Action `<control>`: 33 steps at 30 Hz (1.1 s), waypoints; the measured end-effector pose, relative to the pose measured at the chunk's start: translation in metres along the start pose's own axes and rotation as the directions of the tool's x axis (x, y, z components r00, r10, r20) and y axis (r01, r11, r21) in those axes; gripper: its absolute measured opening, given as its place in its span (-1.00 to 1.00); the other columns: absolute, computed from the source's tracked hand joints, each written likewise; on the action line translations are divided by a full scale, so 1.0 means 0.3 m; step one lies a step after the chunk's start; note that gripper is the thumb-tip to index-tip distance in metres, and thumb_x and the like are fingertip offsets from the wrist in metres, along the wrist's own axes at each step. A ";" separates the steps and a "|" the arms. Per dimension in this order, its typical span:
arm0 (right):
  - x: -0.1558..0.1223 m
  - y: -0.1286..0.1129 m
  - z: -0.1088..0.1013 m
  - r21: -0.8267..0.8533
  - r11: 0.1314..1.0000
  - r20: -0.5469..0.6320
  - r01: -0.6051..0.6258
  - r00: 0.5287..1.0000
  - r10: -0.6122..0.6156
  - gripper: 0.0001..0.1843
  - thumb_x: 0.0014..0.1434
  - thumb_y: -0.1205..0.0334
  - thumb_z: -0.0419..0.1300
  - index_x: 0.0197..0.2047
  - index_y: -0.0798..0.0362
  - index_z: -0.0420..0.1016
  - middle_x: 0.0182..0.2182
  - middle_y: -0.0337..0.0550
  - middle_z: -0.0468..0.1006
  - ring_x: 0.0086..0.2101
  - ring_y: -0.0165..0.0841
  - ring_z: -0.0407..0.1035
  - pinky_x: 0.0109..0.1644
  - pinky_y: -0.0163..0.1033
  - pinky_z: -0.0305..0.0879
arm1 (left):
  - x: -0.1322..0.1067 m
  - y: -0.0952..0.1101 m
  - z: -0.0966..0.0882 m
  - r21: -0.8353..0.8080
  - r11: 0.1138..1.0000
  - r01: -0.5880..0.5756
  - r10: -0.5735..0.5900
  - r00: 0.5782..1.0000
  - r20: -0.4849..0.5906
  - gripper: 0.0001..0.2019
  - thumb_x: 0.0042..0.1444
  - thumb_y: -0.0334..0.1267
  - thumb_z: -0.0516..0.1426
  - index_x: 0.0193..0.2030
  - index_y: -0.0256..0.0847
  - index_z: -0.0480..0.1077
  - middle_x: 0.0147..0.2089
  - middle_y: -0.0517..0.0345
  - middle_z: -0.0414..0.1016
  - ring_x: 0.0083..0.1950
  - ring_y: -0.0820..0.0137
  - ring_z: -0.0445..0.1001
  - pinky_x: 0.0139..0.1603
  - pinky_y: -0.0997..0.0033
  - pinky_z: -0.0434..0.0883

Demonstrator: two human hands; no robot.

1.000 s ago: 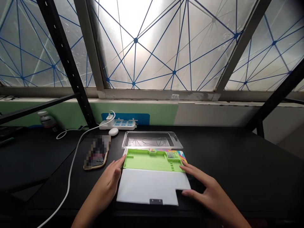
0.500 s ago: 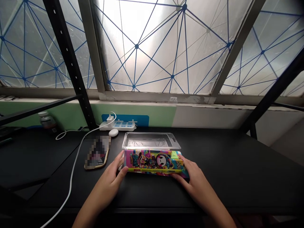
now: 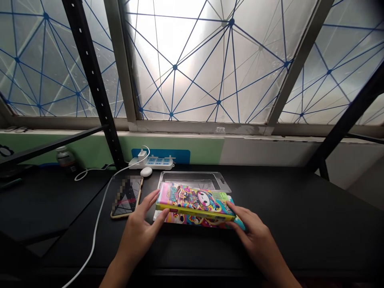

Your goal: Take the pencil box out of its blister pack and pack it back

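Note:
A long, colourful cartoon-printed box (image 3: 192,200) is held at its two ends above the black desk, tilted so its top and yellow-green front edge show. My left hand (image 3: 144,218) grips the left end between thumb and fingers. At the right end, the fingers and thumb of my right hand (image 3: 250,226) close round the box. Beneath it, a colourful printed piece (image 3: 192,219) shows along the lower edge; whether it is separate from the box I cannot tell. Just behind the box lies a clear plastic tray (image 3: 225,185), partly covered by it.
A phone (image 3: 127,200) lies left of my left hand, with a white round-topped object (image 3: 146,172) behind it. A white power strip (image 3: 159,162) stands by the wall. Its white cable (image 3: 95,224) runs down the left side. Black frame posts (image 3: 99,92) flank the desk.
The box has tipped back and lifted a little, so its top face and front edge now show more. Both hands moved with it and keep their grip. The camera view shifted slightly.

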State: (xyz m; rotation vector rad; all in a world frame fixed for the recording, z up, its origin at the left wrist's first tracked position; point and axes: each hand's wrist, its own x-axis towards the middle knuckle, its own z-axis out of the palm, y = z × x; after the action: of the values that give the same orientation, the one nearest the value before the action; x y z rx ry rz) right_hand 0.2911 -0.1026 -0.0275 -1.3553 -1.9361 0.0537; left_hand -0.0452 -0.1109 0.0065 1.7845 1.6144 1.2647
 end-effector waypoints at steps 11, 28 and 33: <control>0.406 0.078 0.031 0.019 0.997 0.165 -0.073 0.984 0.068 -0.46 0.25 0.06 0.17 0.23 0.11 0.45 0.07 0.06 0.58 0.02 -0.05 0.49 0.11 0.00 0.41 | 0.328 0.012 0.130 0.463 0.877 -0.129 0.143 0.990 0.004 -0.45 0.35 -0.05 0.01 0.39 -0.29 0.18 0.34 -0.24 0.32 0.42 0.04 0.17 0.38 -0.15 0.06; 0.298 -0.057 0.128 -0.182 0.926 0.271 0.331 0.922 -0.276 -0.55 0.35 0.07 0.10 0.20 0.13 0.40 0.39 0.26 0.10 0.35 0.02 0.03 0.32 0.19 0.09 | 0.310 0.042 0.231 0.648 0.690 -0.323 0.186 0.944 0.272 -0.42 0.38 0.05 -0.11 0.40 -0.24 0.17 0.54 -0.20 -0.18 0.53 -0.05 -0.25 0.37 -0.25 -0.01; 0.257 -0.156 0.161 0.119 0.871 0.437 0.477 0.762 -0.478 -0.56 0.34 -0.01 0.11 0.18 0.00 0.45 0.21 0.07 0.43 0.19 -0.10 0.31 0.25 0.03 0.23 | 0.401 0.077 0.329 0.570 0.747 -0.342 0.142 0.920 0.365 -0.42 0.41 0.04 -0.18 0.38 -0.29 0.19 0.50 -0.26 -0.01 0.50 -0.09 -0.08 0.33 -0.17 0.13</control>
State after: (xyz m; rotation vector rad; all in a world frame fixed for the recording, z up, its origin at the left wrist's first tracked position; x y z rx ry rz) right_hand 0.2140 -0.0419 0.0010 -0.8460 -2.6335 0.1324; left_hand 0.0386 0.0218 0.0167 2.5171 1.7797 0.4946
